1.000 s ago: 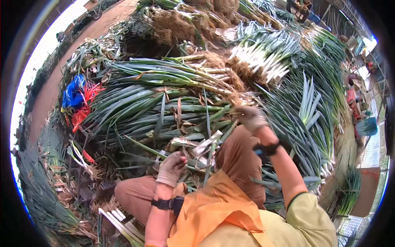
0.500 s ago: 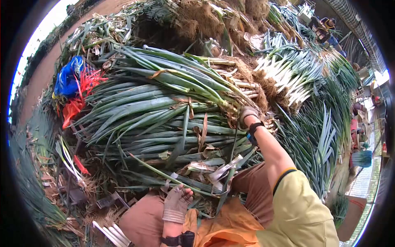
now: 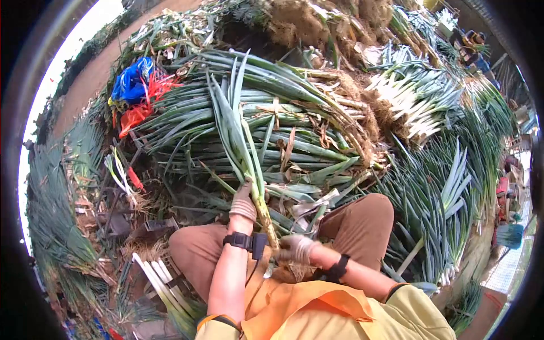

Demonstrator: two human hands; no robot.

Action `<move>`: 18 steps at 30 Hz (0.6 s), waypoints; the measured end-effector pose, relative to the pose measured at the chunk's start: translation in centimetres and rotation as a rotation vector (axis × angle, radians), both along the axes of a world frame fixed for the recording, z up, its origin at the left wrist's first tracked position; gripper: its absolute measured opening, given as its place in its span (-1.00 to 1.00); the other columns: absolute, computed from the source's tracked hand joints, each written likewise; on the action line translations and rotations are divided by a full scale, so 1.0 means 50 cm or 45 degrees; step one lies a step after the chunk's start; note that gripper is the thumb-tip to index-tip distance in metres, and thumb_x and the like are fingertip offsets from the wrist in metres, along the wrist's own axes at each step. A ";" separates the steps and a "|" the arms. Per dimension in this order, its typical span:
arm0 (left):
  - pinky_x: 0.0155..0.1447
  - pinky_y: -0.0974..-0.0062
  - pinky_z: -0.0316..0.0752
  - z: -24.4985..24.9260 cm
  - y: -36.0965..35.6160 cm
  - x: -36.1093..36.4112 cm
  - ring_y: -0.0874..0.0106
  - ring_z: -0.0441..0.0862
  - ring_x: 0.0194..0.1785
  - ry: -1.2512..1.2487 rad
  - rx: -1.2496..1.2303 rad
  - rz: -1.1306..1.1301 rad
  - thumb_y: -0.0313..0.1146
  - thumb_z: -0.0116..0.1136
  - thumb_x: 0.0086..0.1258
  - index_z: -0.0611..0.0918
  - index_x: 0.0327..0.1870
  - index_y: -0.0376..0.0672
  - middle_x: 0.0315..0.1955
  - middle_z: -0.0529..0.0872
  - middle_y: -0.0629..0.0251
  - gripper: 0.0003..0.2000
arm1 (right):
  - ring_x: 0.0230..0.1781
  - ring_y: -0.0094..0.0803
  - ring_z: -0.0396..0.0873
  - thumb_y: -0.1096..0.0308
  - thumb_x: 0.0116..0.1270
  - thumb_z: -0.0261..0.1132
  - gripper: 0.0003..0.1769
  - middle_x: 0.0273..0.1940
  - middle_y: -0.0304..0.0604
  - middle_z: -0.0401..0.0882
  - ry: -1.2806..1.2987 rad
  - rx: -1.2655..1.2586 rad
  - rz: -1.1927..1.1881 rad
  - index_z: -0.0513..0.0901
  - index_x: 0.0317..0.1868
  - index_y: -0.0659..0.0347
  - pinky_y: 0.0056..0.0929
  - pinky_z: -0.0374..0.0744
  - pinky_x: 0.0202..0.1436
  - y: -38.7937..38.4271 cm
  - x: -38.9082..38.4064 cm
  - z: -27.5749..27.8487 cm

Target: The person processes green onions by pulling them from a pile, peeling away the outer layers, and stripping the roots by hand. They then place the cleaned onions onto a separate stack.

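A single large green onion [image 3: 258, 192] stands up in front of my lap, its leaves pointing away from me and its yellowish-brown outer skin still on the stem. Round its middle, where leaves meet stem, my gloved left hand [image 3: 243, 205] is closed. My gloved right hand [image 3: 296, 249] is closed at the root end, somewhat blurred, with the roots partly hidden by it. Just beyond lies a big heap of unpeeled green onions [image 3: 198, 122], leaves to the left and brown roots to the right.
Peeled white-stemmed green onions [image 3: 405, 96] lie in a row at the upper right. More green onions [image 3: 433, 198] are piled at my right. Blue netting [image 3: 133, 79] and red plastic strips [image 3: 136, 120] sit at the left. Several white stems [image 3: 156, 277] lie beside my left knee.
My right hand has come back from the heap's root side to my lap with a green onion. My left hand has risen from my thigh and closed round its stem.
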State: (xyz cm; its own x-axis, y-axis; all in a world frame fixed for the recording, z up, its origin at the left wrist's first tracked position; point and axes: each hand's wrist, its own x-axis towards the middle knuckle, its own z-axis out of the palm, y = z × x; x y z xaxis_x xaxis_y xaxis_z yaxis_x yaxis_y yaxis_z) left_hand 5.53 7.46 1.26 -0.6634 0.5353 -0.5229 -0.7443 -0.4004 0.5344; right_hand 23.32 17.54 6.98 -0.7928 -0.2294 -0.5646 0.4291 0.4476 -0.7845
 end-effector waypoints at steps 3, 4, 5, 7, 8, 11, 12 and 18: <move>-0.29 0.36 0.55 0.024 0.010 0.001 0.30 0.58 -0.41 0.086 -0.011 0.019 -0.16 0.12 0.22 0.50 -0.21 -0.30 -0.45 0.60 0.16 -0.66 | -0.32 -0.37 0.50 0.02 0.21 0.12 -0.52 -0.28 -0.04 0.58 0.346 -0.126 -0.470 0.52 -0.10 0.30 -0.40 0.45 -0.20 0.051 -0.070 -0.004; -0.24 0.38 0.52 0.029 0.009 0.004 0.33 0.57 -0.38 0.118 -0.037 0.044 -0.22 0.16 0.20 0.53 -0.24 -0.28 -0.42 0.60 0.21 -0.71 | -0.43 -0.52 0.48 0.12 0.25 0.12 -0.62 -0.36 -0.18 0.56 0.218 -0.317 -0.671 0.53 -0.15 0.30 -0.50 0.46 -0.37 0.058 -0.106 0.030; -0.27 0.43 0.49 0.074 0.011 0.018 0.38 0.56 -0.38 0.164 -0.051 0.058 -0.26 0.19 0.18 0.54 -0.25 -0.26 -0.41 0.61 0.26 -0.75 | -0.50 -0.59 0.44 0.15 0.23 0.15 -0.65 -0.42 -0.26 0.54 0.125 -0.373 -0.815 0.56 -0.20 0.30 -0.57 0.43 -0.46 0.063 -0.148 0.044; -0.30 0.51 0.46 0.157 0.008 0.039 0.44 0.55 -0.42 0.230 -0.129 0.111 -0.31 0.25 0.12 0.56 -0.31 -0.22 -0.43 0.61 0.32 -0.79 | -0.59 -0.61 0.39 0.20 0.17 0.21 -0.70 -0.53 -0.27 0.52 0.242 -0.343 -0.937 0.59 -0.30 0.32 -0.58 0.40 -0.53 0.058 -0.195 0.078; -0.30 0.51 0.46 0.179 -0.001 0.042 0.44 0.55 -0.42 0.252 -0.129 0.129 -0.31 0.25 0.12 0.56 -0.31 -0.22 -0.43 0.61 0.32 -0.79 | -0.60 -0.62 0.38 0.22 0.15 0.23 -0.71 -0.57 -0.28 0.51 0.229 -0.311 -0.934 0.60 -0.33 0.33 -0.58 0.39 -0.55 0.048 -0.203 0.103; -0.30 0.56 0.43 0.161 -0.034 0.046 0.51 0.52 -0.45 0.346 -0.184 0.225 -0.38 0.27 0.10 0.58 -0.35 -0.22 -0.45 0.60 0.39 -0.84 | -0.58 -0.39 0.49 0.15 0.14 0.14 -0.68 -0.56 -0.12 0.56 0.267 0.115 -0.635 0.62 -0.40 0.27 -0.44 0.44 -0.50 0.034 -0.209 0.016; -0.30 0.58 0.39 0.174 -0.034 0.063 0.55 0.49 -0.43 0.325 -0.056 0.279 -0.40 0.26 0.10 0.59 -0.35 -0.23 -0.45 0.59 0.42 -0.85 | -0.55 -0.29 0.53 0.12 0.13 0.11 -0.66 -0.53 -0.05 0.58 0.302 0.426 -0.341 0.62 -0.41 0.24 -0.38 0.46 -0.47 0.036 -0.198 -0.007; -0.37 0.52 0.39 0.104 -0.079 0.041 0.50 0.45 -0.50 0.550 -0.329 0.422 -0.34 0.17 0.18 0.57 -0.50 -0.22 -0.56 0.55 0.38 -0.85 | -0.19 -0.27 0.53 0.15 0.21 0.13 -0.62 -0.14 0.05 0.53 -0.179 0.720 0.149 0.53 -0.06 0.22 -0.29 0.46 -0.07 0.004 -0.010 -0.058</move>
State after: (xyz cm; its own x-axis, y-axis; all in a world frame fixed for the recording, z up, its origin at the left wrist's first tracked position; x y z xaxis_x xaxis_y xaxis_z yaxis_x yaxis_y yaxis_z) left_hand 7.57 3.51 6.49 -0.9546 0.1555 -0.2541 -0.2958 -0.3910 0.8716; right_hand 22.81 17.76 4.05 -0.6891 0.0563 -0.7224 0.4342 0.8302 -0.3495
